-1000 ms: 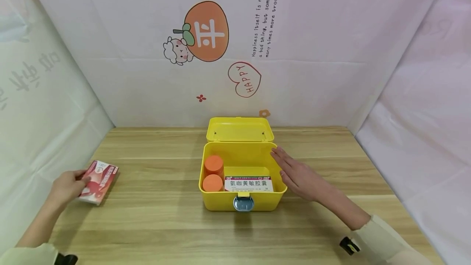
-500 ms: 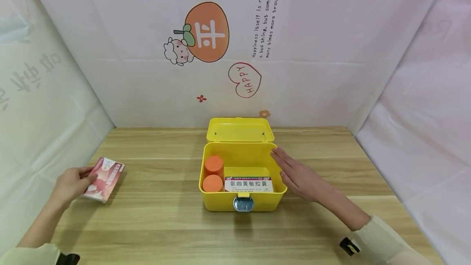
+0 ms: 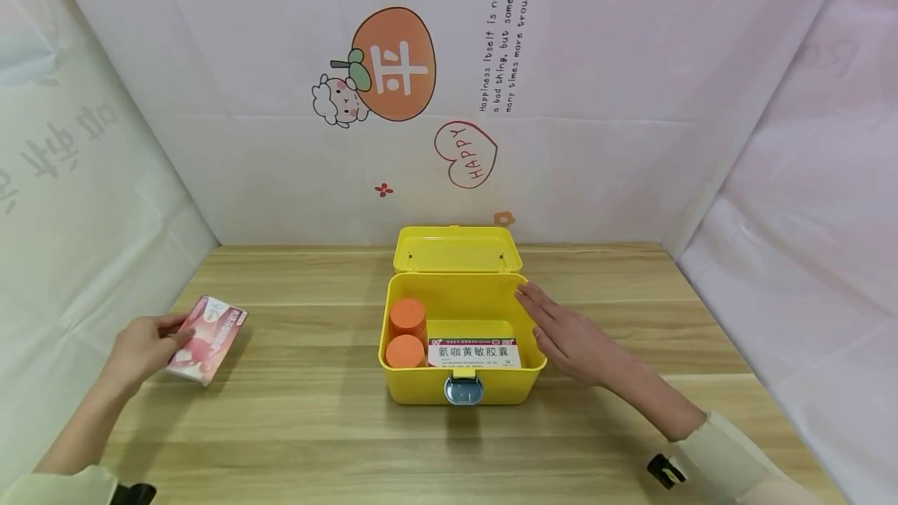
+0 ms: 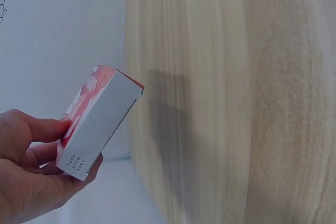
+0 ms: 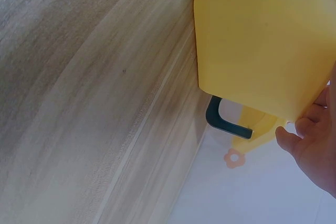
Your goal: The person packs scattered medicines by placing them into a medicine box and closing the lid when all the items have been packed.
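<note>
At the table's left side my left hand (image 3: 143,353) pinches a red and white medicine box (image 3: 209,340) between thumb and fingers. In the left wrist view the medicine box (image 4: 100,121) is held above the table, its shadow apart from it. A yellow lidded storage box (image 3: 414,388) stands at the middle with its lid (image 3: 457,249) back. Two orange-capped bottles (image 3: 407,351) and a white medicine box with Chinese print (image 3: 473,353) are inside. My right hand (image 3: 571,337), fingers straight, rests at the storage box's right rim; in the right wrist view it lies along the yellow wall (image 5: 262,40).
A blue-grey latch (image 3: 464,390) hangs on the storage box's front. Its dark green handle (image 5: 226,121) sticks out behind, low near the table. The wooden table (image 3: 302,427) is bounded by white printed cloth (image 3: 589,162) at the back and on both sides.
My left hand has carried the red and white medicine box a little to the right and away from me. My right hand and the storage box have stayed in place.
</note>
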The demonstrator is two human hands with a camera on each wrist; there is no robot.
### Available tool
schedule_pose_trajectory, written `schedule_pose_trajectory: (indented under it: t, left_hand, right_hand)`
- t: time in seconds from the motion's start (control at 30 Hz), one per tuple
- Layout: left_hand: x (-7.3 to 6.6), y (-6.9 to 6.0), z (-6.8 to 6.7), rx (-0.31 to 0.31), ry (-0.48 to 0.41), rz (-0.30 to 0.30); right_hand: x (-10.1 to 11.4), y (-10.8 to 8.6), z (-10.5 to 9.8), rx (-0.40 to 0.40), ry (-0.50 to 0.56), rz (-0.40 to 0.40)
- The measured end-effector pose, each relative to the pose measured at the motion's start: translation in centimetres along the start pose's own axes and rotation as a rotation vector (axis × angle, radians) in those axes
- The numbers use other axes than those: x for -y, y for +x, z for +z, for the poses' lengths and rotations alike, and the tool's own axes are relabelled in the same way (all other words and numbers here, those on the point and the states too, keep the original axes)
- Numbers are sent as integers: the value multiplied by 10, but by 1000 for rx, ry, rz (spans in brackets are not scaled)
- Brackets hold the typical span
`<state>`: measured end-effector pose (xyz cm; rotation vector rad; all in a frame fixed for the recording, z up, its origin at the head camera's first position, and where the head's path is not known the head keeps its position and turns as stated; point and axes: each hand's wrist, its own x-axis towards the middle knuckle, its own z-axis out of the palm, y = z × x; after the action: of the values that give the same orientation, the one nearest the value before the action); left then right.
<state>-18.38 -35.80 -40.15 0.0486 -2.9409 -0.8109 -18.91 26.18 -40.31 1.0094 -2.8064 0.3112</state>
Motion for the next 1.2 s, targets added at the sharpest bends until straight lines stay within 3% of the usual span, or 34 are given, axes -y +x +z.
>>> schedule_pose_trajectory:
  t: [0.37,1.2]
  left_hand:
    - [-15,-3,0,14,-68,39]
    - [-54,1,2,99,-100,58]
  right_hand:
    - [0,0,0,-4,1,0]
    - [-1,0,0,9,-7,2]
